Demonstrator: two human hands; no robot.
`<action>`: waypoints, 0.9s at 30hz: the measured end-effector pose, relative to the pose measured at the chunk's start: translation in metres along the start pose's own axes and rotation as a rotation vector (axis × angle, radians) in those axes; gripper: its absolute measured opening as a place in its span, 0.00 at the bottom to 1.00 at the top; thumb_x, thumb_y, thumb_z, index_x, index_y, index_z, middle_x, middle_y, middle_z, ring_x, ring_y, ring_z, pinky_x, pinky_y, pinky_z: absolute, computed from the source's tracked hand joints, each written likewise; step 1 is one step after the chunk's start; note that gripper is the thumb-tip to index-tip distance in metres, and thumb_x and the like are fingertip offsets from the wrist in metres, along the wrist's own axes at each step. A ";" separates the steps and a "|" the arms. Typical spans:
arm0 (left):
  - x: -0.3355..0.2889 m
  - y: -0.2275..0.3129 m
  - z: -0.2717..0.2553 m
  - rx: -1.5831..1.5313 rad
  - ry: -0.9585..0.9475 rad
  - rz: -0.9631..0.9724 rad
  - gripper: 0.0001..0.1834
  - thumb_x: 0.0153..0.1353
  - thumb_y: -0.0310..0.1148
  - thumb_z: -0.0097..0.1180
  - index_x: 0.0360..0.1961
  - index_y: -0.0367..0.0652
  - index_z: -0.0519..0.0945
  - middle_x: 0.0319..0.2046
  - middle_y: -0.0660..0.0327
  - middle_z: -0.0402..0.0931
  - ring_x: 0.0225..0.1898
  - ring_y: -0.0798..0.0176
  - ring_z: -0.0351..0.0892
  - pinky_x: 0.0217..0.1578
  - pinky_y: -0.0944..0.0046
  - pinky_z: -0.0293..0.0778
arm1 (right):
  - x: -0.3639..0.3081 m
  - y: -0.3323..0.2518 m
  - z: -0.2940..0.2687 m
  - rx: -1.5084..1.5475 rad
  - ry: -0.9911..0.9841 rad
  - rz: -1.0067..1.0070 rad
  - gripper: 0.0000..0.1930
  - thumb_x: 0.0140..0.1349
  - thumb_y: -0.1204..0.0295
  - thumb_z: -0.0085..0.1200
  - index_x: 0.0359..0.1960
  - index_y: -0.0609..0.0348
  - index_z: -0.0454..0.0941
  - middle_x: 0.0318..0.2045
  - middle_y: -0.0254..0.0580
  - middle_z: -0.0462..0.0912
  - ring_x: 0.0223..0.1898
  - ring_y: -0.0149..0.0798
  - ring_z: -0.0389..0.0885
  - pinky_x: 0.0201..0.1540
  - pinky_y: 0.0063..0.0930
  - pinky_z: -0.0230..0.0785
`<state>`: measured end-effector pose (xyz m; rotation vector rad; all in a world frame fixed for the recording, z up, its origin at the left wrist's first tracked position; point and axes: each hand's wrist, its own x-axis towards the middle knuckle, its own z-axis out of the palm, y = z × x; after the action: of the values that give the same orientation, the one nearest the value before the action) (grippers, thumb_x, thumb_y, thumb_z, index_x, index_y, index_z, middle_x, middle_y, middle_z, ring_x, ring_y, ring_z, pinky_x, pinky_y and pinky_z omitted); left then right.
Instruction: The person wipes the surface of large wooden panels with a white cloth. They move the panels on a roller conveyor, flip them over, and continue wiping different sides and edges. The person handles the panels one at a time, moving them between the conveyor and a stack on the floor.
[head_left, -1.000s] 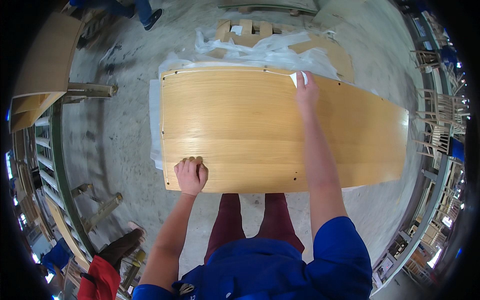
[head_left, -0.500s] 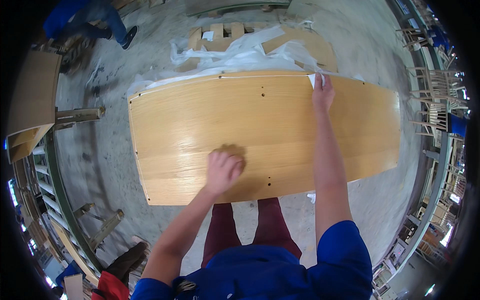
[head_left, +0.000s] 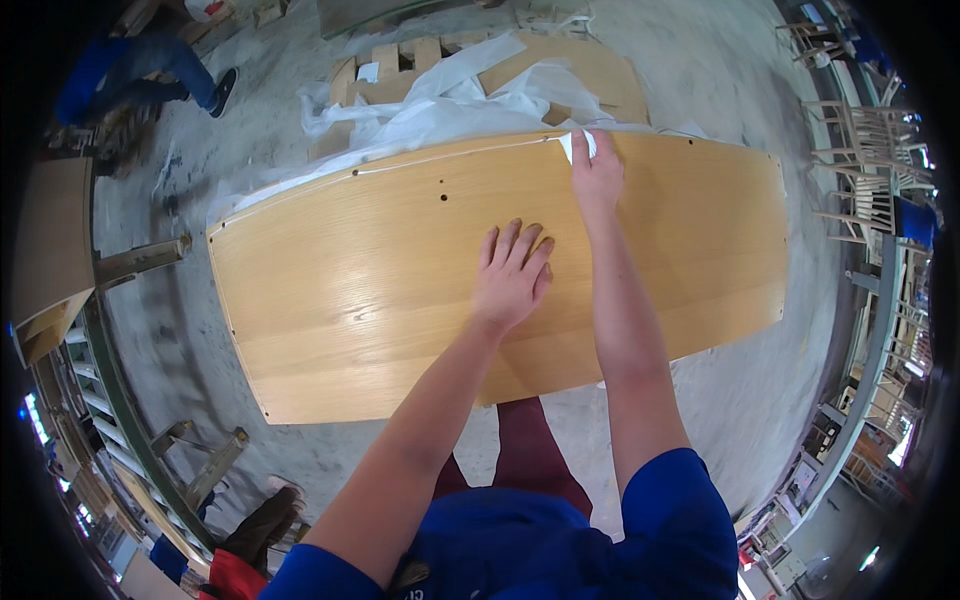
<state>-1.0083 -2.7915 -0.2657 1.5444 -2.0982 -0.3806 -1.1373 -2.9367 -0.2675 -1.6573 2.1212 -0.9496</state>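
Wooden panel lies broad face up in front of the person; its support is hidden. Right hand, at the far edge, pinches a small white piece. Left hand holds nothing, fingers spread, palm down at mid-panel; whether it bears weight, cannot tell. Thin white line follows the far edge from the left corner to the right hand; cord or bead unclear. Step, as judged: edge work along that line. Next move calls for steady fingertip control following the rim's curve.
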 end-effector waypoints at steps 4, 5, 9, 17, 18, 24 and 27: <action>0.005 0.006 0.001 0.004 -0.068 -0.022 0.21 0.55 0.37 0.50 0.52 0.53 0.72 0.57 0.61 0.65 0.61 0.53 0.59 0.63 0.46 0.51 | 0.019 0.026 -0.017 0.088 0.066 0.029 0.20 0.62 0.48 0.44 0.41 0.50 0.76 0.26 0.50 0.82 0.32 0.53 0.81 0.36 0.44 0.71; 0.005 0.007 0.000 0.022 -0.085 -0.025 0.21 0.55 0.38 0.49 0.52 0.53 0.71 0.58 0.60 0.65 0.62 0.52 0.59 0.63 0.46 0.51 | 0.024 0.035 -0.021 0.087 0.070 0.052 0.20 0.62 0.48 0.44 0.42 0.50 0.76 0.26 0.50 0.82 0.32 0.53 0.81 0.36 0.44 0.71; 0.007 0.008 -0.001 0.089 -0.123 -0.027 0.22 0.56 0.39 0.48 0.54 0.54 0.71 0.59 0.60 0.64 0.62 0.53 0.59 0.63 0.47 0.51 | 0.047 0.067 -0.044 0.035 0.094 0.135 0.20 0.62 0.48 0.45 0.43 0.49 0.77 0.26 0.50 0.81 0.32 0.52 0.81 0.35 0.43 0.71; 0.010 0.011 0.000 0.179 -0.150 -0.025 0.24 0.53 0.38 0.49 0.54 0.54 0.70 0.59 0.60 0.64 0.62 0.52 0.59 0.62 0.46 0.51 | 0.089 0.118 -0.097 0.022 0.137 0.283 0.22 0.62 0.48 0.45 0.44 0.52 0.77 0.27 0.50 0.82 0.33 0.51 0.81 0.36 0.43 0.71; 0.010 0.011 -0.001 0.191 -0.164 -0.030 0.24 0.53 0.38 0.49 0.54 0.54 0.70 0.59 0.60 0.64 0.62 0.52 0.59 0.63 0.46 0.50 | 0.094 0.122 -0.104 0.019 0.118 0.318 0.22 0.62 0.48 0.45 0.44 0.51 0.77 0.28 0.50 0.82 0.33 0.51 0.81 0.36 0.42 0.71; 0.014 0.015 0.002 0.216 -0.211 -0.019 0.24 0.54 0.38 0.47 0.54 0.52 0.69 0.59 0.58 0.62 0.63 0.49 0.56 0.63 0.45 0.49 | 0.110 0.155 -0.122 -0.043 0.152 0.281 0.20 0.62 0.49 0.46 0.41 0.51 0.78 0.29 0.49 0.82 0.34 0.51 0.81 0.37 0.42 0.71; 0.013 0.015 0.003 0.241 -0.223 -0.025 0.23 0.54 0.38 0.47 0.54 0.52 0.69 0.59 0.58 0.62 0.63 0.49 0.56 0.63 0.45 0.49 | 0.113 0.159 -0.121 -0.032 0.126 0.237 0.19 0.62 0.50 0.47 0.40 0.50 0.78 0.29 0.49 0.82 0.33 0.52 0.81 0.37 0.42 0.71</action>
<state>-1.0249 -2.7996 -0.2578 1.7350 -2.3706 -0.3315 -1.3614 -2.9846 -0.2616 -1.3513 2.3627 -0.9726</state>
